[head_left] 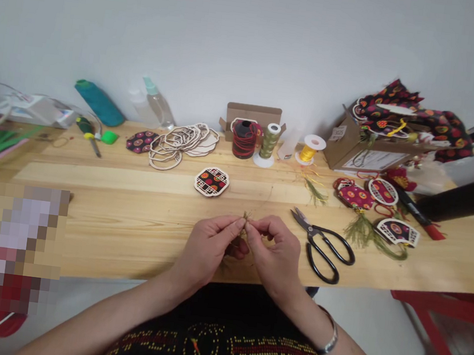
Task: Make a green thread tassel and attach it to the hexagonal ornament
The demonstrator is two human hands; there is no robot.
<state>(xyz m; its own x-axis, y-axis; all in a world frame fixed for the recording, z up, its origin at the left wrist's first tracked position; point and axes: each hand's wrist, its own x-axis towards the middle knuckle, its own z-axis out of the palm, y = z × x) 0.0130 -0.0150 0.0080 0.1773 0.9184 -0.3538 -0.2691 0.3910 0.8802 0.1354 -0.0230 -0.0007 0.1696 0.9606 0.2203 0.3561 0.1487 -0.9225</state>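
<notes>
Olive-green thread, a small tuft (pixel 245 218), is pinched between the fingertips of the left hand (pixel 206 248) and the right hand (pixel 273 254), both closed on it just above the near edge of the wooden table (pixel 127 227); most of the tuft is hidden by the fingers. Just right of the hands lie black scissors (pixel 324 247), blades parted. Beyond them stand a green thread spool (pixel 269 142) and a yellow spool (pixel 309 150). The cardboard box's (pixel 369 156) label is too small to read. A blurred patch covers the table's left end.
</notes>
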